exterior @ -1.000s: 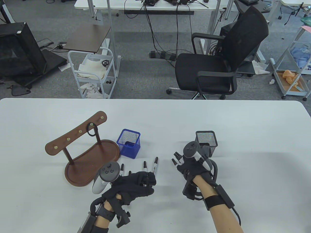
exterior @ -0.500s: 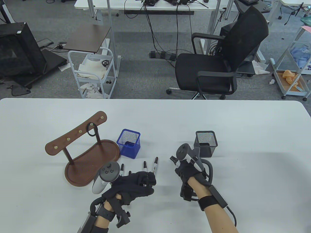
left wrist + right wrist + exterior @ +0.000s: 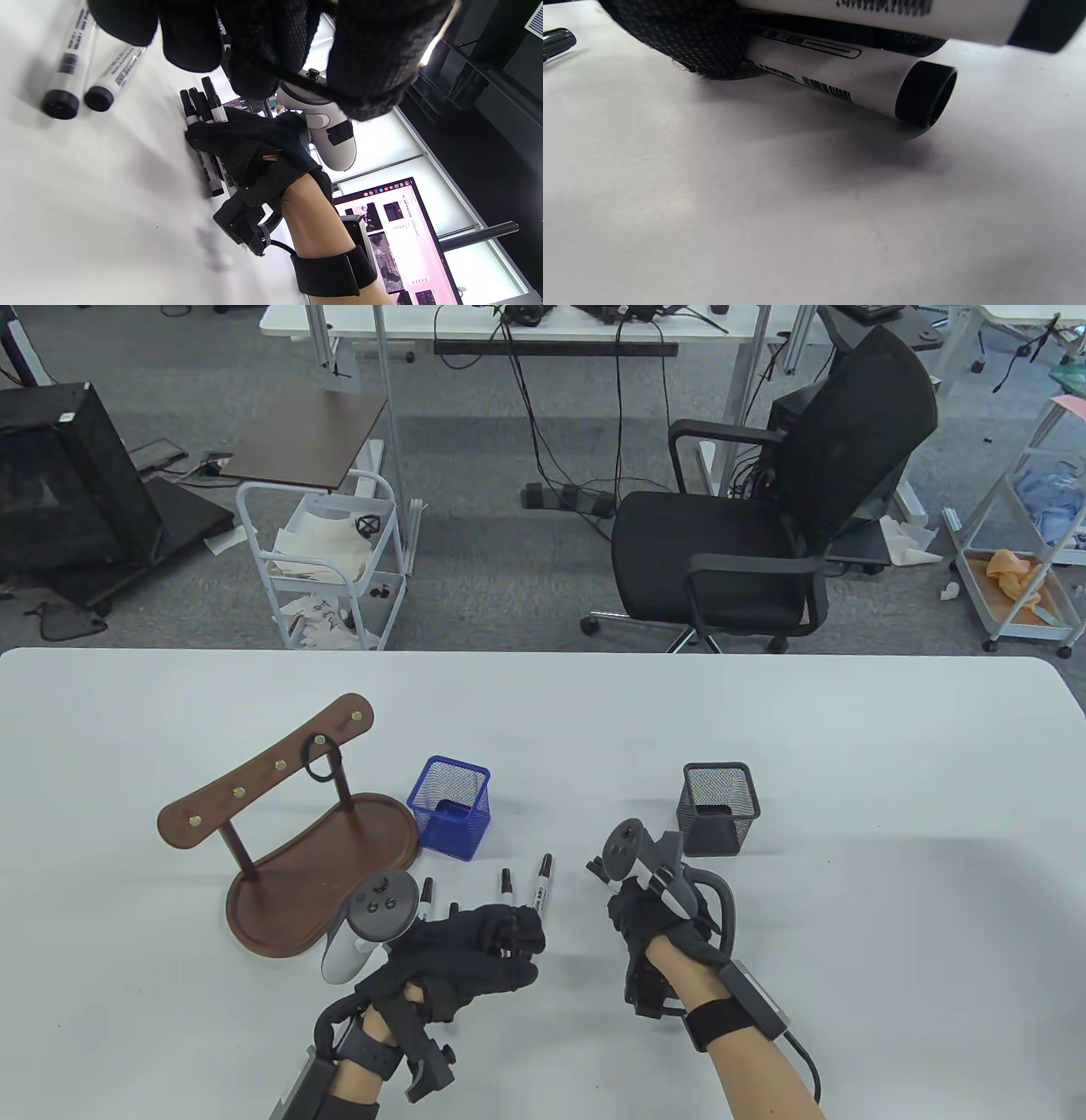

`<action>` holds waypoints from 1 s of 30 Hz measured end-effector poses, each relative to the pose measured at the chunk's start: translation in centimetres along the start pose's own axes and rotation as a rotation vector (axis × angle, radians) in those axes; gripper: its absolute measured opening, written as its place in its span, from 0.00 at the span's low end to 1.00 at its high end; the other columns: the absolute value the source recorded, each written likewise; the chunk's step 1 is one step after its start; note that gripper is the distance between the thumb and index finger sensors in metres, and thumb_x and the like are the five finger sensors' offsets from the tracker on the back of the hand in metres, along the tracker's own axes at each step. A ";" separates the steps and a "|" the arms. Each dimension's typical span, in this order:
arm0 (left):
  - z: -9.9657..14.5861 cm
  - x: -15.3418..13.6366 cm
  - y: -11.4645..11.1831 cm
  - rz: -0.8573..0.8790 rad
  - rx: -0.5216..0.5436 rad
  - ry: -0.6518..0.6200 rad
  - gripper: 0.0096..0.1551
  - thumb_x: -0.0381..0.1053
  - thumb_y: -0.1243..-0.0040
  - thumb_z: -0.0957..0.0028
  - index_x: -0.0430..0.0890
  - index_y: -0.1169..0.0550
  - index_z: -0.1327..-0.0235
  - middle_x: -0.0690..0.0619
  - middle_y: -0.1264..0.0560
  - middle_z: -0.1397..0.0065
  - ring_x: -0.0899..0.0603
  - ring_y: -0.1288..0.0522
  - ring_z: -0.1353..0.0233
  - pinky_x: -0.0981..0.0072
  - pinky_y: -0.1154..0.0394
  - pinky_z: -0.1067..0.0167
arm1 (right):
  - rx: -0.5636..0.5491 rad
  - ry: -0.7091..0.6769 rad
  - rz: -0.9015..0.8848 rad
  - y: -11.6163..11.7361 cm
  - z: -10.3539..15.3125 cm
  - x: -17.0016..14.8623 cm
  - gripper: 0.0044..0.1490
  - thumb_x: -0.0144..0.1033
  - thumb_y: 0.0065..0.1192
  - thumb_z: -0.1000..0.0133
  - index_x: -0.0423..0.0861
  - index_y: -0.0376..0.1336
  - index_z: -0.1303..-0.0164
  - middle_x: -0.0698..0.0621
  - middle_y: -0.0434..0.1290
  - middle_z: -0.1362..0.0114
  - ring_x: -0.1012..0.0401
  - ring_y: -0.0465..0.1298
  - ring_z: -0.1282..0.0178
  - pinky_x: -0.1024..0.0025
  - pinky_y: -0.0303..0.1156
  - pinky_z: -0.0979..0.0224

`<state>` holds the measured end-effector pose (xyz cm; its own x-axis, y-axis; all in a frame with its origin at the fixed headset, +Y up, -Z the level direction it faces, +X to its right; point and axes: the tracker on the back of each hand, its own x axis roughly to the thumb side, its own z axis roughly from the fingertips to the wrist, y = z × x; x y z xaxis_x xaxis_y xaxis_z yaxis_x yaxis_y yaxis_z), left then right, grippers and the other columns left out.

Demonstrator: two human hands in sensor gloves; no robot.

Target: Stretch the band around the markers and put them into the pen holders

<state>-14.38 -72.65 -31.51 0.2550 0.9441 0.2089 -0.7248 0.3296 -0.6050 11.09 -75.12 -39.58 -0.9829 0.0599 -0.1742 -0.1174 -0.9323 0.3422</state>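
My right hand (image 3: 632, 899) grips a bundle of three black-capped white markers (image 3: 203, 106) low over the table, left of and nearer me than the black mesh pen holder (image 3: 719, 806). In the right wrist view two marker barrels (image 3: 840, 76) lie under the gloved fingers (image 3: 683, 38), just above the tabletop. My left hand (image 3: 517, 937) is curled, with a thin black band (image 3: 305, 84) stretched across its fingers. Three loose markers (image 3: 541, 882) lie just beyond it. The blue mesh pen holder (image 3: 450, 806) stands behind them.
A wooden hook rack on an oval base (image 3: 322, 865) stands at the left, with another black band (image 3: 321, 759) hanging on one hook. A black office chair (image 3: 764, 517) sits beyond the table's far edge. A lit monitor (image 3: 394, 237) shows in the left wrist view.
My right hand has drawn the marker bundle left and toward me, away from the black pen holder. The left hand has stayed put.
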 end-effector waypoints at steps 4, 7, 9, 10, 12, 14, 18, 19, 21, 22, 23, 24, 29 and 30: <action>0.0 0.0 0.0 0.000 -0.001 0.004 0.42 0.55 0.28 0.44 0.38 0.31 0.23 0.41 0.25 0.23 0.28 0.34 0.21 0.28 0.38 0.27 | 0.018 -0.009 -0.032 -0.3 0.1 -0.3 0.30 0.45 0.66 0.42 0.46 0.60 0.34 0.48 0.71 0.33 0.53 0.74 0.40 0.49 0.72 0.30; -0.1 -0.1 0.0 0.000 0.000 0.006 0.42 0.55 0.28 0.44 0.38 0.31 0.23 0.41 0.25 0.23 0.28 0.34 0.21 0.28 0.38 0.27 | 0.060 -0.027 -0.079 -0.6 0.4 -0.6 0.30 0.45 0.64 0.41 0.46 0.59 0.33 0.47 0.70 0.31 0.51 0.74 0.37 0.47 0.72 0.30; -0.1 -0.1 -0.1 0.001 0.000 0.008 0.42 0.55 0.28 0.44 0.39 0.32 0.23 0.41 0.25 0.22 0.28 0.34 0.21 0.28 0.38 0.27 | 0.093 -0.048 -0.123 -1.0 0.7 -0.8 0.30 0.44 0.64 0.41 0.45 0.59 0.33 0.46 0.69 0.29 0.49 0.74 0.36 0.47 0.72 0.30; -0.1 -0.1 -0.1 0.000 0.001 0.009 0.42 0.55 0.28 0.44 0.39 0.32 0.23 0.42 0.25 0.22 0.28 0.35 0.21 0.28 0.38 0.27 | 0.108 -0.056 -0.138 -1.1 0.8 -0.9 0.30 0.44 0.64 0.41 0.45 0.58 0.33 0.45 0.69 0.28 0.48 0.75 0.34 0.46 0.72 0.31; -0.1 -0.1 -0.1 -0.003 0.002 0.012 0.42 0.55 0.28 0.44 0.39 0.32 0.23 0.42 0.25 0.22 0.29 0.34 0.21 0.28 0.38 0.27 | 0.140 -0.086 -0.169 -1.5 1.2 -1.1 0.30 0.44 0.64 0.41 0.45 0.58 0.33 0.43 0.68 0.25 0.46 0.74 0.32 0.46 0.73 0.31; -0.2 -0.2 -0.1 -0.004 0.005 0.014 0.42 0.55 0.28 0.44 0.39 0.32 0.23 0.42 0.25 0.22 0.28 0.35 0.20 0.28 0.38 0.27 | 0.153 -0.114 -0.199 -2.0 1.6 -1.2 0.30 0.44 0.64 0.41 0.45 0.58 0.33 0.41 0.68 0.24 0.43 0.75 0.30 0.45 0.73 0.32; -0.2 -0.2 -0.1 -0.006 0.014 0.013 0.42 0.55 0.28 0.44 0.39 0.33 0.22 0.42 0.26 0.22 0.28 0.35 0.20 0.28 0.39 0.26 | 0.200 -0.192 -0.259 -3.0 2.4 -1.6 0.30 0.44 0.65 0.41 0.45 0.58 0.33 0.40 0.72 0.25 0.42 0.77 0.30 0.44 0.75 0.32; -0.2 -0.1 -0.1 -0.007 0.019 0.010 0.42 0.55 0.28 0.44 0.39 0.33 0.22 0.42 0.26 0.22 0.28 0.35 0.20 0.28 0.39 0.27 | 0.216 -0.214 -0.275 -3.3 2.6 -1.6 0.30 0.43 0.65 0.41 0.45 0.58 0.33 0.40 0.72 0.25 0.42 0.78 0.30 0.43 0.75 0.32; -0.2 -0.1 -0.1 -0.008 0.023 0.008 0.42 0.55 0.28 0.44 0.39 0.33 0.22 0.42 0.26 0.21 0.28 0.35 0.20 0.28 0.39 0.26 | 0.239 -0.266 -0.287 -3.7 3.0 -1.7 0.30 0.44 0.65 0.42 0.45 0.59 0.33 0.40 0.73 0.26 0.42 0.78 0.30 0.43 0.75 0.32; -0.2 -0.1 -0.1 -0.006 0.031 0.008 0.42 0.54 0.28 0.44 0.39 0.33 0.22 0.42 0.27 0.21 0.28 0.36 0.20 0.28 0.39 0.26 | 0.247 -0.285 -0.294 -3.8 3.2 -1.8 0.30 0.43 0.66 0.42 0.45 0.59 0.33 0.40 0.74 0.26 0.42 0.78 0.30 0.43 0.74 0.31; -0.2 -0.2 -0.1 -0.008 0.037 0.006 0.43 0.54 0.28 0.44 0.39 0.33 0.22 0.42 0.27 0.21 0.28 0.35 0.20 0.28 0.39 0.26 | 0.250 -0.314 -0.298 -3.9 3.4 -1.8 0.30 0.44 0.66 0.42 0.46 0.59 0.33 0.41 0.74 0.27 0.43 0.79 0.30 0.43 0.74 0.31; -0.2 -0.2 0.0 -0.010 0.038 0.007 0.43 0.54 0.28 0.44 0.39 0.34 0.22 0.42 0.27 0.21 0.28 0.36 0.20 0.28 0.39 0.26 | 0.265 -0.330 -0.306 -4.0 3.7 -1.9 0.30 0.43 0.66 0.42 0.46 0.59 0.33 0.41 0.75 0.28 0.43 0.79 0.31 0.43 0.74 0.31; -0.3 -0.2 -0.1 -0.028 0.062 0.010 0.43 0.54 0.28 0.44 0.39 0.35 0.21 0.42 0.28 0.20 0.28 0.36 0.19 0.28 0.39 0.26 | 0.265 -0.399 -0.298 -4.0 4.6 -1.8 0.30 0.43 0.67 0.43 0.47 0.59 0.34 0.46 0.77 0.33 0.47 0.81 0.35 0.44 0.75 0.32; -0.3 -0.2 -0.1 -0.029 0.065 0.011 0.44 0.54 0.29 0.44 0.39 0.35 0.21 0.42 0.28 0.19 0.28 0.37 0.19 0.28 0.39 0.26 | 0.261 -0.414 -0.292 -4.0 4.8 -1.7 0.30 0.43 0.67 0.43 0.48 0.59 0.34 0.47 0.77 0.33 0.48 0.82 0.36 0.45 0.75 0.32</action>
<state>-14.22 -72.90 -31.71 0.2836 0.9341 0.2170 -0.7570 0.3569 -0.5474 12.58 -69.77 -36.20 -0.8717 0.4860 0.0629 -0.3721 -0.7398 0.5605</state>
